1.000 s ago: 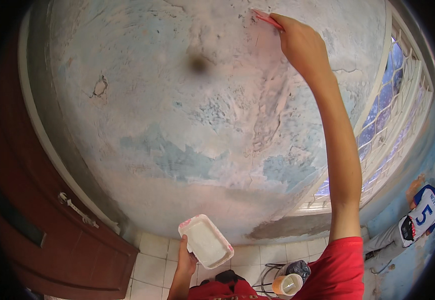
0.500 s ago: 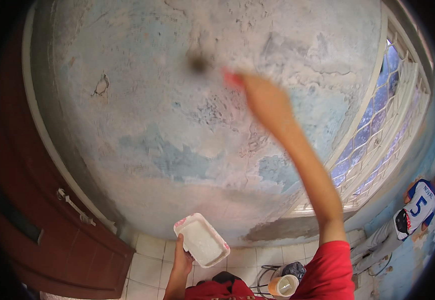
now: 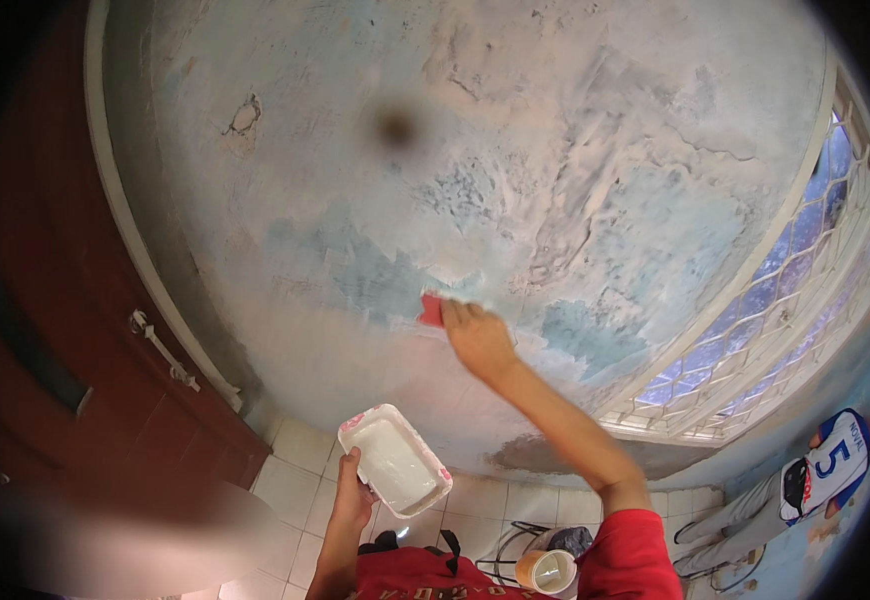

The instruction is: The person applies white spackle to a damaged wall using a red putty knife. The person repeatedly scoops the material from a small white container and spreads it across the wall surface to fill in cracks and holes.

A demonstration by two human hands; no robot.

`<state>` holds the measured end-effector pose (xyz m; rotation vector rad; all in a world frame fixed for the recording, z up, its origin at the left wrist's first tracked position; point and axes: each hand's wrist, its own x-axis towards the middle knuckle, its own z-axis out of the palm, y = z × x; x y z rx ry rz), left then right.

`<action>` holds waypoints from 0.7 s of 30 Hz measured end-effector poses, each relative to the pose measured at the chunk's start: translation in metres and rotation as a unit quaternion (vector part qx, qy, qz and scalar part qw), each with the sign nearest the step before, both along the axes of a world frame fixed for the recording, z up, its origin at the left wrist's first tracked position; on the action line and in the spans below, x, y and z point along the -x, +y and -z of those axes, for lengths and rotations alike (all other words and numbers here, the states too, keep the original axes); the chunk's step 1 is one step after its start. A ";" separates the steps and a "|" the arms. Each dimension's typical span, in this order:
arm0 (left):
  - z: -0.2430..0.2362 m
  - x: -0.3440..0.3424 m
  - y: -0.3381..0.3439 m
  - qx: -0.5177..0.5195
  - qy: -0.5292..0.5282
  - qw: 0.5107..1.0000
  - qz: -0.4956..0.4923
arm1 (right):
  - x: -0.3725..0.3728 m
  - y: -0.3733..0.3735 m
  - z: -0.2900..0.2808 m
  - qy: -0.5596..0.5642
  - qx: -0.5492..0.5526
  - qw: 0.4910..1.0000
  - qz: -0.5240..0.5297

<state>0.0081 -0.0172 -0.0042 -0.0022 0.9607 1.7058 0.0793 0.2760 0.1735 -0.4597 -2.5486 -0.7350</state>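
My right hand (image 3: 478, 340) presses a red scraper (image 3: 432, 310) flat against the patchy blue and white wall (image 3: 515, 180), low on the wall near a blue patch. My left hand (image 3: 355, 495) grips the near end of a white rectangular tray (image 3: 395, 463) with a pink-stained rim. White filler paste lies in the tray. The tray is held out below and to the left of the scraper, apart from the wall.
A dark brown wooden door (image 3: 65, 330) with a metal latch (image 3: 163, 350) stands at the left. A barred window with mesh (image 3: 785, 310) is at the right. White floor tiles (image 3: 285, 470) lie below, with a small pot (image 3: 547, 572) and a person (image 3: 815, 480) at the lower right.
My right hand has swept the red scraper down the wall, from high at the top to low near the middle. The tray in my left hand has stayed nearly still.
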 end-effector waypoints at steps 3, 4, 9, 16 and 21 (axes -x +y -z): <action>0.006 -0.007 -0.012 0.028 0.002 0.999 -0.029 | 0.019 0.003 -0.096 0.080 -0.060 0.995 0.022; 0.008 -0.018 -0.017 0.042 -0.011 0.998 -0.045 | 0.026 0.003 -0.137 0.077 -0.091 0.993 0.023; -0.013 -0.010 -0.018 0.033 -0.009 0.999 -0.022 | 0.024 0.032 -0.190 0.164 -0.196 0.966 0.029; -0.029 -0.005 -0.010 0.022 0.012 1.000 -0.015 | -0.064 0.014 0.049 0.080 -0.033 0.994 0.064; -0.027 0.016 -0.009 0.005 0.052 0.998 -0.044 | -0.089 0.008 -0.014 0.159 0.012 0.987 -0.022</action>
